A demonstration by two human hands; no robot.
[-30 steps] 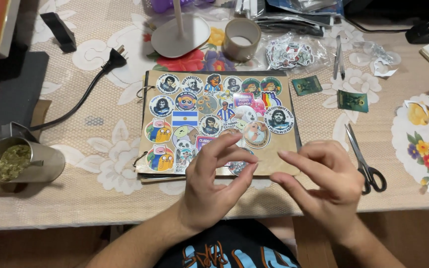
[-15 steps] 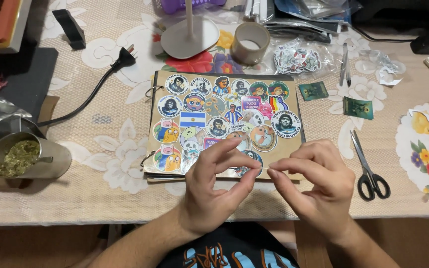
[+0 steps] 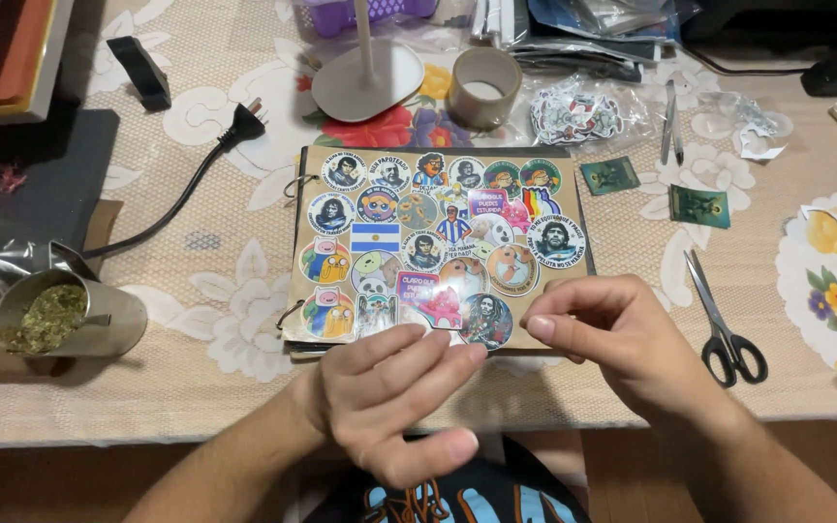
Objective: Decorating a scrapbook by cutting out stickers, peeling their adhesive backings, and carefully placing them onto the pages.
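Head view: my left hand [image 3: 394,402] and right hand [image 3: 622,339] meet at lower centre, fingers pinched together on a clear film [image 3: 428,302] over the lower edge of the sticker-covered notebook [image 3: 433,247]. Scissors [image 3: 724,324] lie right on the surface [image 3: 196,387].

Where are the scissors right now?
In the head view, the scissors lie on the tablecloth right of the sticker-covered notebook, just beyond the right hand.

Scissors [image 3: 724,324] right of sticker album [image 3: 433,247]
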